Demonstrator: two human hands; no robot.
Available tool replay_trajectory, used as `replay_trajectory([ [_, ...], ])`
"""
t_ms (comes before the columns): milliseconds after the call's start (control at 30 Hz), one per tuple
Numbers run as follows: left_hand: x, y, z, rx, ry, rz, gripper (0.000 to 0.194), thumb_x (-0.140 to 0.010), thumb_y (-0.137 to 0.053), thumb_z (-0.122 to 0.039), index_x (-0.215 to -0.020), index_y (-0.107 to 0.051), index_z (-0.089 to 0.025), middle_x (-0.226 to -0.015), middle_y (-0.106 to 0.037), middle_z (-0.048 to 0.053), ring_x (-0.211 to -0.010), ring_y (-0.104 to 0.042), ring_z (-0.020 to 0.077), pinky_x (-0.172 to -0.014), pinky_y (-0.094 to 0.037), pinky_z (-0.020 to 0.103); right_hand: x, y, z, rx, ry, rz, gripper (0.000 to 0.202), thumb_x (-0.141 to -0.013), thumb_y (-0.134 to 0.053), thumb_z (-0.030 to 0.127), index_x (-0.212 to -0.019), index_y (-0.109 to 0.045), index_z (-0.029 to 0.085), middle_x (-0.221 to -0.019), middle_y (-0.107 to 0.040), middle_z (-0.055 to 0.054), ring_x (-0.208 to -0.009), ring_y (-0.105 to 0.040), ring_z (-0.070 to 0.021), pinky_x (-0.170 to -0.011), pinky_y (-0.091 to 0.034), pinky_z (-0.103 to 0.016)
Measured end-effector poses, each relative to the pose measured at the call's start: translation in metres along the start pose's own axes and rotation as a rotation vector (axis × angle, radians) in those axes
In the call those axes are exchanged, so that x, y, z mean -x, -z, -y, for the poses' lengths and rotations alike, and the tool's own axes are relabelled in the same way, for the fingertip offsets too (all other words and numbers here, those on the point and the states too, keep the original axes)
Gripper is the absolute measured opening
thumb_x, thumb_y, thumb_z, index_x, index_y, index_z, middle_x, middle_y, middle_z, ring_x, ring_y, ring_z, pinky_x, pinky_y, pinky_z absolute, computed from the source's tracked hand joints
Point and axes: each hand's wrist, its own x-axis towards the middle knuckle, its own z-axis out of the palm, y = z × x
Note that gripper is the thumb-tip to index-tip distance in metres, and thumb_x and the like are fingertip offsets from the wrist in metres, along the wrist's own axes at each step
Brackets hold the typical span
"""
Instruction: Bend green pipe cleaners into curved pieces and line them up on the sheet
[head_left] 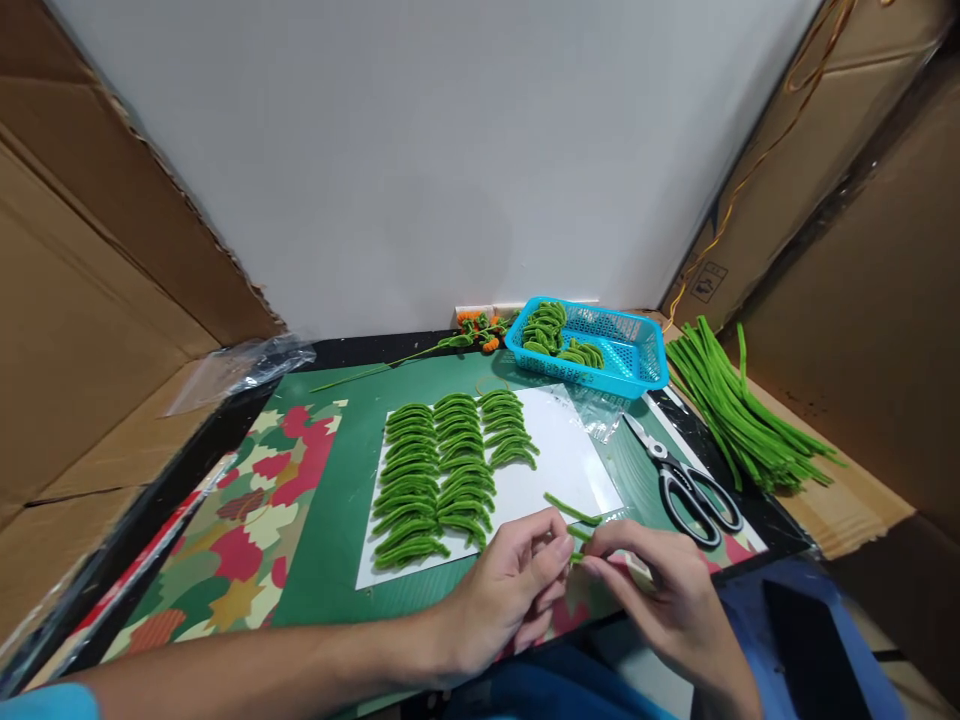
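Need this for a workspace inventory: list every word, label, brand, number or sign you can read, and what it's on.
No readable words, brands or numbers.
Boxed printed symbol on the right-hand cardboard: too small and blurred to make out.

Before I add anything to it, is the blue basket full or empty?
Neither; the blue basket is partly filled: curved green pieces lie toward its left, while its right shows bare perforated bottom.

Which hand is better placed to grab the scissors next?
Probably the right hand: the scissors lie just beyond it, handles toward it, while the left hand is farther off.
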Motion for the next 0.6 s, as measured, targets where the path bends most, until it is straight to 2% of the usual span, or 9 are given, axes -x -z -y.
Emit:
replay_trajectory([
  [233,-0.001,-0.0004,0.0,-0.015,-0.009,0.0,0.049,-0.106,-0.059,-0.067,-0.091,-0.047,-0.023,-0.06,-0.035,-0.014,-0.037,-0.028,0.0022,-0.038,-0.029,0.013,0.0014,-0.0031,-0.002,0.038,-0.024,0.008,0.019,-0.108,-0.061,0.021,-0.09,-0.067,0.023,-0.075,-0.072,0.001,-0.061,-0.065,-0.0133,-0.059,-0.048,-0.021],
  [600,-0.0022,0.0008,-0.0008,0.029,0.02,-0.011,0.052,-0.102,-0.06,-0.072,-0.09,-0.045,-0.023,-0.064,-0.038,-0.013,-0.037,-0.029,0.0019,-0.037,-0.027,0.014,-0.0002,-0.0066,-0.0065,0.036,0.108,0.014,0.015,-0.105,-0.065,0.011,-0.097,-0.071,0.022,-0.079,-0.071,-0.002,-0.069,-0.066,-0.0172,-0.065,-0.052,-0.026],
])
